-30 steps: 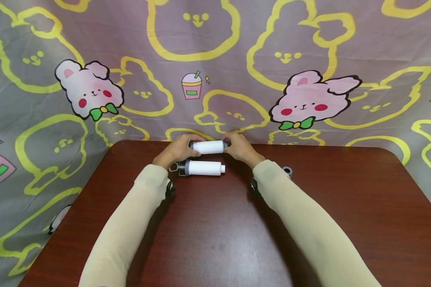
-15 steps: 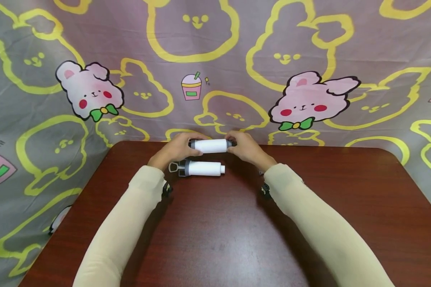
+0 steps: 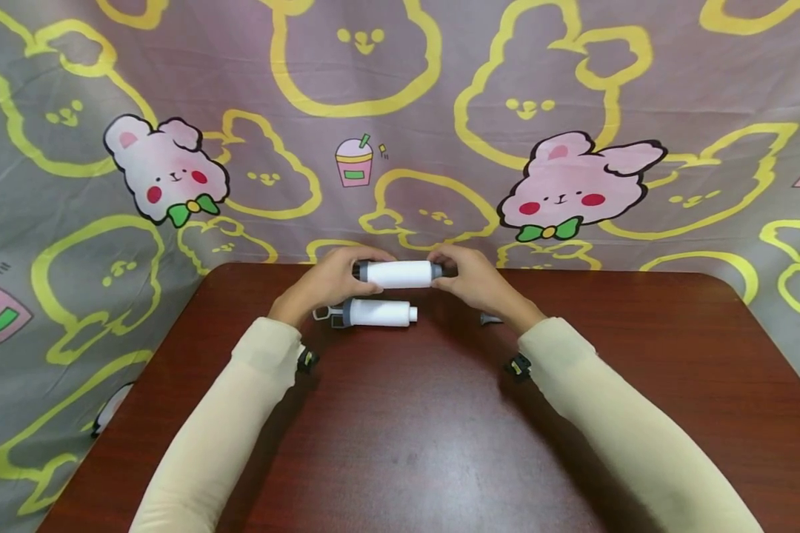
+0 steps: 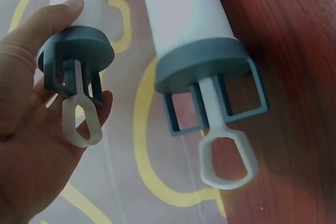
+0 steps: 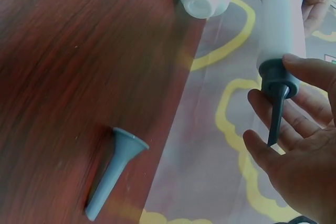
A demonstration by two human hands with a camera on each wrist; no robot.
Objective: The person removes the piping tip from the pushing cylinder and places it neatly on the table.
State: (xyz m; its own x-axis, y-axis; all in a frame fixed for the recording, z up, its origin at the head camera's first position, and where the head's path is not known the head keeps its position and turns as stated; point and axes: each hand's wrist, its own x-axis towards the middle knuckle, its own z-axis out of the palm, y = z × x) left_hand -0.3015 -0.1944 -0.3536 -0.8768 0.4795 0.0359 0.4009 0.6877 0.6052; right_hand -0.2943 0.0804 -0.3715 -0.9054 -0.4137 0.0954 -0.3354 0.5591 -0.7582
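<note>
A white icing syringe (image 3: 400,275) with grey ends is held level near the table's far edge. My left hand (image 3: 338,275) grips its plunger end, thumb on the white barrel; a pale pull ring (image 4: 81,124) and grey finger loops show in the left wrist view. At the other end, my right hand (image 3: 473,277) holds the grey collar (image 5: 275,72) between thumb and fingers. A slim grey nozzle (image 5: 276,114) sticks out of that collar, past the fingers. Just below the held one lies a second icing syringe (image 3: 380,313), its pull ring to the left and bare white spout to the right.
A loose grey funnel-shaped nozzle (image 5: 115,171) lies on the brown wooden table (image 3: 400,429), left of my right wrist. Behind the far edge hangs a cloth (image 3: 413,96) printed with bunnies and yellow outlines.
The held syringe has shifted slightly right. My right hand has moved right with its end, and the collar there shows more. The forearm has swung outward; the second syringe stays put.
</note>
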